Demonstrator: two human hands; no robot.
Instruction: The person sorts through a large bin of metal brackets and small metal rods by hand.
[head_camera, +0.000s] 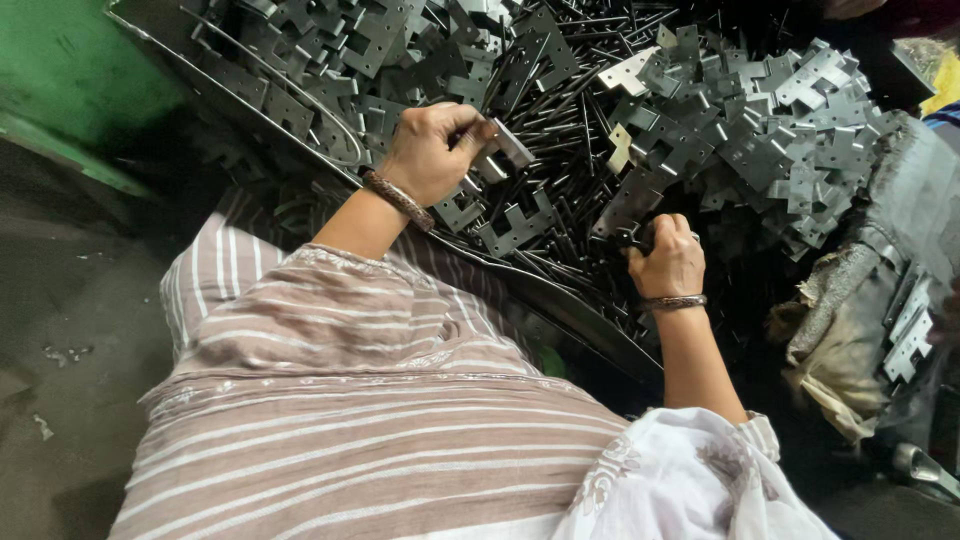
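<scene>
I see my left hand (432, 152) gripping a flat grey plate (510, 145) above the tray (560, 300). My right hand (668, 262) closes on another plate (632, 205). The tray holds notched plates and pins (575, 150).

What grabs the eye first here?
The heap of grey stamped metal plates filling the top of the view, over a bed of thin dark rods. The left hand pinches one plate in its fingers at centre; the right hand, lower right, grips something dark among the rods.
</scene>
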